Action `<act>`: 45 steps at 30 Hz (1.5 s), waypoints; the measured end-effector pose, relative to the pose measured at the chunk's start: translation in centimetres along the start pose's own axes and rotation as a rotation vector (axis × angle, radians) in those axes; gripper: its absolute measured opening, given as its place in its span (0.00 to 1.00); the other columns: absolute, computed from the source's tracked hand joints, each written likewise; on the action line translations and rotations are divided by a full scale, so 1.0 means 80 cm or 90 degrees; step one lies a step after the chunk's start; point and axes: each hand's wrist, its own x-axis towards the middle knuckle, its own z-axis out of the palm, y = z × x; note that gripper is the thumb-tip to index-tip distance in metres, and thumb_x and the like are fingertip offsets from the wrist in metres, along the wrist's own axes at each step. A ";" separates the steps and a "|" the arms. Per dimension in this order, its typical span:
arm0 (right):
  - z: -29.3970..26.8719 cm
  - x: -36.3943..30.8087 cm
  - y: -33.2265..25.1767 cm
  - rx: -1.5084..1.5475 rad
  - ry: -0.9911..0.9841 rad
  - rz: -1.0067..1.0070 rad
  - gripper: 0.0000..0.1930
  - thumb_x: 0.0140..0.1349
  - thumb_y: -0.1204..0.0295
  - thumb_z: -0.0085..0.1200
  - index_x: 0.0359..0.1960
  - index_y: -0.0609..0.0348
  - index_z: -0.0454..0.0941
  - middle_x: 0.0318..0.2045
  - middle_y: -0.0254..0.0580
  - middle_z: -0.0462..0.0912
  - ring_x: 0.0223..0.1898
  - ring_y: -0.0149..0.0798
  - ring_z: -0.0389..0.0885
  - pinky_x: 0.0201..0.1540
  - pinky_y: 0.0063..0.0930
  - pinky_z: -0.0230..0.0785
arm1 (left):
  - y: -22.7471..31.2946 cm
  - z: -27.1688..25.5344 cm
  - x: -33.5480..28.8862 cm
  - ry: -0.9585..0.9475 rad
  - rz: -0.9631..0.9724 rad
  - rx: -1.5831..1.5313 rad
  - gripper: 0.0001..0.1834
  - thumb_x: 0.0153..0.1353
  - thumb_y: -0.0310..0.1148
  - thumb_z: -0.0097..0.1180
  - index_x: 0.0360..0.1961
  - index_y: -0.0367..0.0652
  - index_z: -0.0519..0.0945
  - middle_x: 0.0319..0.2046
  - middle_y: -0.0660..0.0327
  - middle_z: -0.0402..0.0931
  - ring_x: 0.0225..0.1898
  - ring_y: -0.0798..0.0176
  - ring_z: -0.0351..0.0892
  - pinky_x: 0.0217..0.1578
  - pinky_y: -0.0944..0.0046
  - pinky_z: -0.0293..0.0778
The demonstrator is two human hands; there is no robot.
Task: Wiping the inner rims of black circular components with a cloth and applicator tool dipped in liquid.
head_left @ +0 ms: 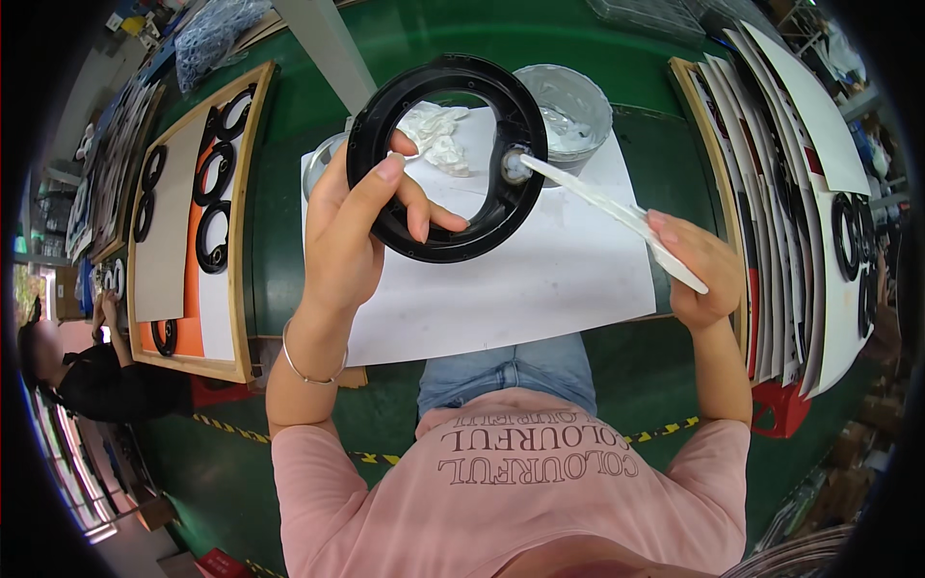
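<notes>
left grip [349, 226] grasps a black ring [525, 111] by its left side, right grip [710, 270] a white stick [597, 198].

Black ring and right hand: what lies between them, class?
In the head view, a white stick: the right hand holds it, its tip at the black ring.
</notes>
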 end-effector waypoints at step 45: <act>0.061 -0.025 -0.047 0.452 0.176 0.645 0.12 0.55 0.77 0.53 0.41 0.68 0.73 0.33 0.38 0.78 0.32 0.26 0.75 0.35 0.17 0.66 | -0.039 0.008 -0.007 0.007 0.150 0.163 0.09 0.62 0.29 0.40 0.39 0.34 0.63 0.20 0.61 0.68 0.25 0.70 0.72 0.37 0.63 0.74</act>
